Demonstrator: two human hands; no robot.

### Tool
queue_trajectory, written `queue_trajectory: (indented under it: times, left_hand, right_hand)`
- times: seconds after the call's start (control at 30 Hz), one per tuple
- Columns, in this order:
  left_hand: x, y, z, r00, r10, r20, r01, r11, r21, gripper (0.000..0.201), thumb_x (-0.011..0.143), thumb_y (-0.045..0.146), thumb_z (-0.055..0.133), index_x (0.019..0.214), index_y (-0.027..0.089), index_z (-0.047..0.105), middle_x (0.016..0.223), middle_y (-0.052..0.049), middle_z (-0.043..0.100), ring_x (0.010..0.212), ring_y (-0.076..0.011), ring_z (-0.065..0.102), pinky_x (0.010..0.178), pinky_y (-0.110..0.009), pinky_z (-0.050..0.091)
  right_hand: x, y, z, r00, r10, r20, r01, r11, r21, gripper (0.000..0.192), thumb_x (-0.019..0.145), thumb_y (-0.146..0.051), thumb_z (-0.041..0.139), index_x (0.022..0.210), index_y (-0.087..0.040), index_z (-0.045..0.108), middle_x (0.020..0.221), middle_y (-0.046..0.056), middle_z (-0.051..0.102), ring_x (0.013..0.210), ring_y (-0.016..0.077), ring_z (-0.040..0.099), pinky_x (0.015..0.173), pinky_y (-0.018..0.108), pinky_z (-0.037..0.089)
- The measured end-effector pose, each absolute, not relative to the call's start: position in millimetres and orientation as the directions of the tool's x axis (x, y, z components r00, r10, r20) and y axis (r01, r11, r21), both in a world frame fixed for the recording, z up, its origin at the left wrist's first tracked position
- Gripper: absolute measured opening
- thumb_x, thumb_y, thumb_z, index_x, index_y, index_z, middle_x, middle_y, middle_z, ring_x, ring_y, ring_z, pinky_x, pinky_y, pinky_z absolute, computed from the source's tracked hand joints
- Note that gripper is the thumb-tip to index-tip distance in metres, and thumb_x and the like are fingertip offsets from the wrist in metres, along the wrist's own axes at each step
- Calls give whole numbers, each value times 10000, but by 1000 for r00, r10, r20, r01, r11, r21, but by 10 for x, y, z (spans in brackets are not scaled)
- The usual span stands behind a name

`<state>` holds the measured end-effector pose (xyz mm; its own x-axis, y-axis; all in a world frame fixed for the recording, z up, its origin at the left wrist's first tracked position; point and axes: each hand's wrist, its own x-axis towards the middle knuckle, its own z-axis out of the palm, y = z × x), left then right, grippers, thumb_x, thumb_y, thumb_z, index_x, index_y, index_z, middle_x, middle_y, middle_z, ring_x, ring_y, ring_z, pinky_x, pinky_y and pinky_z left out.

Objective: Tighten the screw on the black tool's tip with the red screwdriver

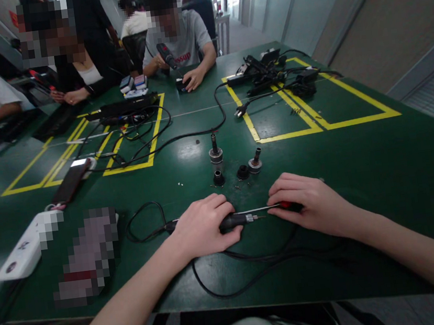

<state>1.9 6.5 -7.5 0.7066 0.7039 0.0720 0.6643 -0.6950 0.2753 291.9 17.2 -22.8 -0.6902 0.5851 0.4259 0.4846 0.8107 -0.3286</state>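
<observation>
My left hand lies on the green table and grips a black corded tool that lies flat, its tip pointing right. My right hand holds a thin screwdriver with a red handle, its metal shaft reaching left to the tool's tip. Just beyond my hands sit small metal and black parts: an upright cylindrical piece, a black ring, a black cap and a tilted fitting.
A black cord loops along the table's near edge. At left lie a white power strip and a phone. Cables and a plug cross yellow taped rectangles. More black gear sits at the far right. Other people sit across.
</observation>
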Motion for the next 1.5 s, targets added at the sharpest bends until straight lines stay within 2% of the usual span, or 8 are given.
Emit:
queue_trajectory:
  times: [0.1,0.33,0.53,0.8,1.0,1.3,1.5]
  left_hand:
    - [20,65,-78,706,704,76,664,-695,276,156,950,354,685,924,200,674,885,-27,691,855,-210,675,727,-311,547]
    - [15,60,-75,704,706,81,663,-694,281,158,950,359,690,927,204,671,884,-26,689,856,-211,675,718,-311,545]
    - [13,60,-84,701,709,79,663,-688,295,147,955,354,683,928,211,663,887,-24,681,865,-212,675,738,-318,558]
    - [15,60,-78,700,709,82,665,-690,285,147,950,347,687,924,202,673,878,-23,681,846,-204,670,725,-309,548]
    - [17,64,-74,702,710,61,669,-686,287,160,954,367,688,940,209,674,899,-26,685,877,-213,675,743,-320,562]
    - [13,68,-74,701,710,68,665,-685,297,148,950,354,692,928,209,670,884,-25,675,863,-210,669,733,-307,549]
    - [18,70,-66,703,708,66,666,-688,288,151,951,353,691,930,204,675,886,-24,681,859,-210,672,726,-311,547]
  right_hand:
    - [2933,171,-201,-689,612,388,515,790,-331,137,1032,-197,655,996,-191,788,943,102,796,852,254,726,716,389,617]
    - [2943,188,-134,-732,573,369,468,816,-340,278,1070,-146,571,903,-210,784,891,84,789,807,233,715,698,372,607]
    - [2945,188,-187,-697,573,432,455,818,-352,220,1056,-163,632,906,-215,785,892,84,786,816,237,711,701,368,606]
    - [2932,166,-181,-696,609,380,506,792,-342,116,1023,-183,677,980,-197,784,927,95,794,843,253,725,709,383,610]
    - [2929,172,-167,-719,586,374,485,808,-334,272,1062,-145,587,894,-211,790,889,80,789,804,233,714,687,363,596]
    - [2919,168,-203,-688,577,440,462,816,-349,210,1054,-153,647,889,-203,767,883,78,773,814,233,700,687,358,588]
    - [2929,160,-165,-695,616,372,504,786,-359,132,1024,-185,661,968,-203,780,915,91,789,828,249,718,707,386,600]
